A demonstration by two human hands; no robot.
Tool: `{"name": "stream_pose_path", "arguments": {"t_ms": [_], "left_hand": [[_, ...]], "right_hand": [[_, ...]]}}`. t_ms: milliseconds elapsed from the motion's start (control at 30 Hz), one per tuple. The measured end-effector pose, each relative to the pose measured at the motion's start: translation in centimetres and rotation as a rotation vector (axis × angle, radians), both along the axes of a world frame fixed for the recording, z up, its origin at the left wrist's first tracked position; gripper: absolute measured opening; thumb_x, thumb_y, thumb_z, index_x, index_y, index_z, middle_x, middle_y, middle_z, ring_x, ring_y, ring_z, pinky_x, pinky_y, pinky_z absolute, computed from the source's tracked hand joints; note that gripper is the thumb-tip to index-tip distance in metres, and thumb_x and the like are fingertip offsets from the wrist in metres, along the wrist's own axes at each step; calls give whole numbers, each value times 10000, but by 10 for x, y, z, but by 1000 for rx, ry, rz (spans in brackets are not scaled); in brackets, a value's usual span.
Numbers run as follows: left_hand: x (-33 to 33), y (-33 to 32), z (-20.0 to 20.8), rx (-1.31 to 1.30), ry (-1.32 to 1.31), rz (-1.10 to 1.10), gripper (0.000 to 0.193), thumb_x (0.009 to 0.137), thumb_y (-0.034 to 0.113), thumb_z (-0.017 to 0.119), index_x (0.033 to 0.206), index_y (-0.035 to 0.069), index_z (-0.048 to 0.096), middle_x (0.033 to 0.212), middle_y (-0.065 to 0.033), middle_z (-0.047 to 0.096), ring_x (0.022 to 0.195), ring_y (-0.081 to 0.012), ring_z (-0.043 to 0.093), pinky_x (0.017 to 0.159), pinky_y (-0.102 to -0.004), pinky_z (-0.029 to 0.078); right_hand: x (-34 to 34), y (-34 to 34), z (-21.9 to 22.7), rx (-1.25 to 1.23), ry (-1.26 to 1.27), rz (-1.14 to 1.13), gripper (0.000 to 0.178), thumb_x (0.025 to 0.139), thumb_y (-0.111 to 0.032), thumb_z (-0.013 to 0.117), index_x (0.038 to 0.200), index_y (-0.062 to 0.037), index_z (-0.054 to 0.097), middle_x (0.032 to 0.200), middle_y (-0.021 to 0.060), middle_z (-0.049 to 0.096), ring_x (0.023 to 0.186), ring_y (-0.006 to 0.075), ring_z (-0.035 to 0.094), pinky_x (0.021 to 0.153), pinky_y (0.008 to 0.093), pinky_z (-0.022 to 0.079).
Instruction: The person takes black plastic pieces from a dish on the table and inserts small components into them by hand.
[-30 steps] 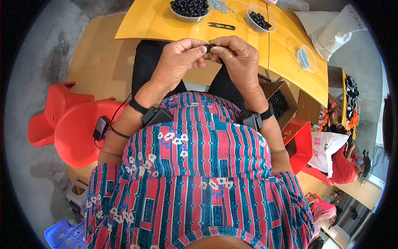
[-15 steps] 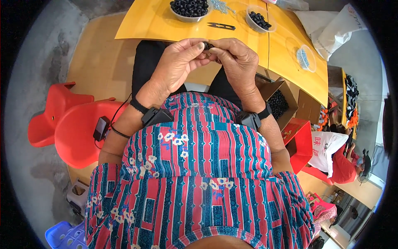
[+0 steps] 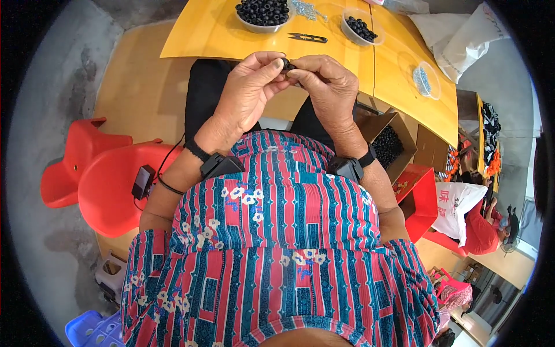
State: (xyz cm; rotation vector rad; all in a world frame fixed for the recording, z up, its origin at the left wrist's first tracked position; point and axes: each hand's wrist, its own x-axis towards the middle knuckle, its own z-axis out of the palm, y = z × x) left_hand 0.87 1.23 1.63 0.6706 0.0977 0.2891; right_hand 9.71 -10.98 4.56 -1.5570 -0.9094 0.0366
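Just in front of the table's near edge, both my hands meet at a small round black part (image 3: 286,65). My left hand (image 3: 250,89) pinches it between thumb and fingers, palm partly turned up. My right hand (image 3: 330,84) grips its right side with thumb and bent forefinger. The fingers cover much of the part, so its full shape is hidden. Beyond the hands, black thread snips (image 3: 307,38) lie on the yellow table (image 3: 231,43). A clear bowl (image 3: 263,28) heaped with similar black parts with holes stands behind them.
Small silvery pieces (image 3: 309,9) are piled beside that bowl. Another bowl (image 3: 359,39) holds black parts; a tub (image 3: 425,80) holds pale blue pieces. Right of my legs stand a cardboard box (image 3: 409,151) of black parts and a red bin (image 3: 426,194). Red chairs (image 3: 113,188) are left; another person (image 3: 483,231) sits far right.
Both hands keep hold of the black part, which shows slightly more between the fingertips. My right fingers have shifted slightly on it. The view has moved a little.
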Motion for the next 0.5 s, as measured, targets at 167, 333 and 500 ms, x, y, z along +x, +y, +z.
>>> {"name": "stream_pose_path", "arguments": {"t_ms": [167,333,500], "left_hand": [[0,1,-3,-19,24,12,194,880,134,582,1051,43,582,912,-19,600,812,-97,575,752,-225,500],[0,0,0,-24,65,34,219,885,142,581,1058,10,592,891,-51,613,774,-114,587,750,-252,510],[-1,2,-1,24,57,7,234,880,160,588,1066,18,586,926,-31,604,828,-98,574,760,-228,495]], "right_hand": [[4,-3,-2,-32,44,65,102,727,67,673,822,33,652,799,68,634,694,110,615,617,209,526],[5,-3,0,-5,110,129,118,709,76,689,806,28,643,804,56,629,728,101,606,653,208,522],[3,-1,4,30,269,191,137,707,75,697,820,28,637,808,50,631,741,93,603,654,205,516]]}}
